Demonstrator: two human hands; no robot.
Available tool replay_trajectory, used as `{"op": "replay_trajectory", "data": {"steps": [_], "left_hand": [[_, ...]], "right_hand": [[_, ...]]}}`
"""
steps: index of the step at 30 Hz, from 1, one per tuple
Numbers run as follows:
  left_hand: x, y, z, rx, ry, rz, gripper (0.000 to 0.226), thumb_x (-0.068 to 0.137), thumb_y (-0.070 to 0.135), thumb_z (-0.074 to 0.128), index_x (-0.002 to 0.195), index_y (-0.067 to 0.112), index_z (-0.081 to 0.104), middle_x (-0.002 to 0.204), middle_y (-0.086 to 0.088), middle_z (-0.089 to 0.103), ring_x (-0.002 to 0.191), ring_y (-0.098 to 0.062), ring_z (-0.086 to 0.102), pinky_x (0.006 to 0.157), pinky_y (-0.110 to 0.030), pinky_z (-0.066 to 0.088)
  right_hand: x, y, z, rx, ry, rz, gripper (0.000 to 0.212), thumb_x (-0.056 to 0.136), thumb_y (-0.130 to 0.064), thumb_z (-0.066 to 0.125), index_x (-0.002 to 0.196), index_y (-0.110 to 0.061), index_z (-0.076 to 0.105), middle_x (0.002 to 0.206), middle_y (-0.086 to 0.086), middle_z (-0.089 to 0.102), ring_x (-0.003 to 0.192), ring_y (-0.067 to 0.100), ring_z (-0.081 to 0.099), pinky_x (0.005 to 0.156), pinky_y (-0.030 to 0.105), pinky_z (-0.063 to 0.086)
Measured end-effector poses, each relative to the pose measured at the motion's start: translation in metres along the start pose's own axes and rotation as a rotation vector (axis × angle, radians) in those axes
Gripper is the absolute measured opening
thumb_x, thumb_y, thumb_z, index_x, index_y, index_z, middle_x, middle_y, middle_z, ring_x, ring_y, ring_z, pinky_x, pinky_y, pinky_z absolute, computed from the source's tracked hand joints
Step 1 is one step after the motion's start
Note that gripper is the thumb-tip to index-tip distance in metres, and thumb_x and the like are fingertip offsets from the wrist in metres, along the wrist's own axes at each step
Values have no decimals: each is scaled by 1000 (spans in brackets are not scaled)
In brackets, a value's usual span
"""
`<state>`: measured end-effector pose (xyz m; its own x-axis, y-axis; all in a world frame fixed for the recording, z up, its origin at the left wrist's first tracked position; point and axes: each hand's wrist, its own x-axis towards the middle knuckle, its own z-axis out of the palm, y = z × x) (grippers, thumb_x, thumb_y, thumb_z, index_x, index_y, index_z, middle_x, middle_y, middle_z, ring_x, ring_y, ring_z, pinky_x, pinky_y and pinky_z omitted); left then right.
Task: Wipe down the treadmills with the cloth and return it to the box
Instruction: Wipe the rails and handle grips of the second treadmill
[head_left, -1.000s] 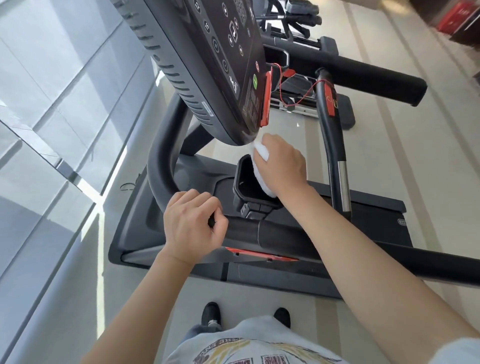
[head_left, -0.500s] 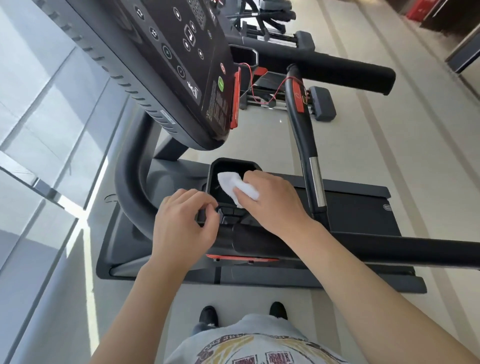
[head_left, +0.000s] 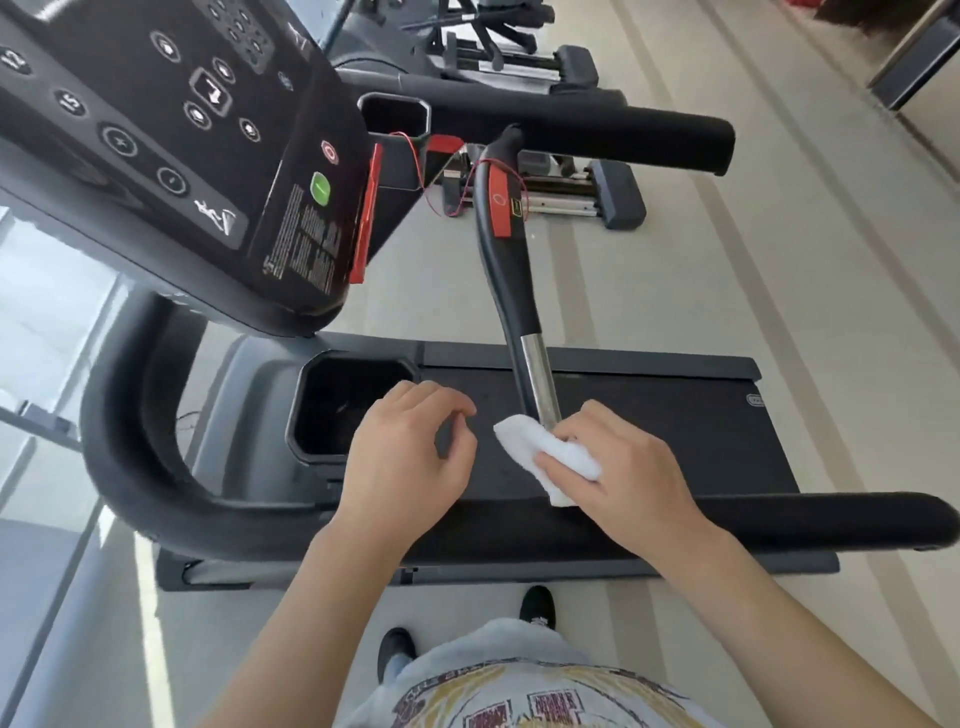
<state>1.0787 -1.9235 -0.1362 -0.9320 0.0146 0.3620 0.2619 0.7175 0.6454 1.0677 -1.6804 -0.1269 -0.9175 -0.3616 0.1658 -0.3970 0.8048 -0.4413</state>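
My right hand (head_left: 631, 480) is curled around the white cloth (head_left: 545, 457), fingers folded over it and thumb beneath, so the wad sticks out toward the left. The tip of the cloth presses against the foot of the inner handlebar (head_left: 511, 265), right where its silver metal sleeve (head_left: 540, 376) meets the crossbar (head_left: 571, 525) at the treadmill's near edge. My left hand (head_left: 410, 462) holds nothing; its fingers are loosely bent, half closed, and it hovers over the crossbar just beside the cup holder (head_left: 353, 402) at the near left corner of the treadmill (head_left: 675, 415). Whether its palm actually touches the bar I cannot tell.

The black console (head_left: 171, 145) leans in from the upper left, and its lower edge overhangs the cup holder's far rim. A green button (head_left: 320, 188) and a red strip (head_left: 366, 213) sit along its right side, with a thin red cord (head_left: 421, 176) looping across to the handlebar's red patch. A padded side rail (head_left: 623, 132) runs along the far right edge, and another curves around the near left corner.

My forearms cover the middle of the crossbar. The print on the console is too blurred to read. Below, my grey printed shirt (head_left: 519, 686) hides most of my legs; only my two black shoes (head_left: 537, 608) show on the pale floor (head_left: 779, 260). Further machines at the top are cut off by the frame.
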Motion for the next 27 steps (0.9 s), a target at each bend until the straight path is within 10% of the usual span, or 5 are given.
{"op": "replay_trajectory", "data": {"steps": [5,16,27], "left_hand": [[8,16,30,54,-84,-44,16,92,13,69,106,19,75,97,11,71,89,-12,61,77,-34,55],[20,27,46,152,-27,-265,29,95,14,65,123,18,71,104,10,71,98,-14,65,79,-35,56],[20,23,44,102,23,-307,23,98,16,60,118,18,72,102,12,70,93,-10,63,81,-33,56]], "right_hand": [[12,31,0,-16,-169,-177,27,96,-52,65,100,-26,62,95,-13,43,67,9,42,58,16,31],[155,21,21,13,310,-239,25,94,-35,62,88,-11,62,82,3,54,58,23,48,47,33,44],[144,19,27,-4,225,-289,22,90,-36,71,88,-16,60,83,0,50,61,18,40,51,30,36]]}}
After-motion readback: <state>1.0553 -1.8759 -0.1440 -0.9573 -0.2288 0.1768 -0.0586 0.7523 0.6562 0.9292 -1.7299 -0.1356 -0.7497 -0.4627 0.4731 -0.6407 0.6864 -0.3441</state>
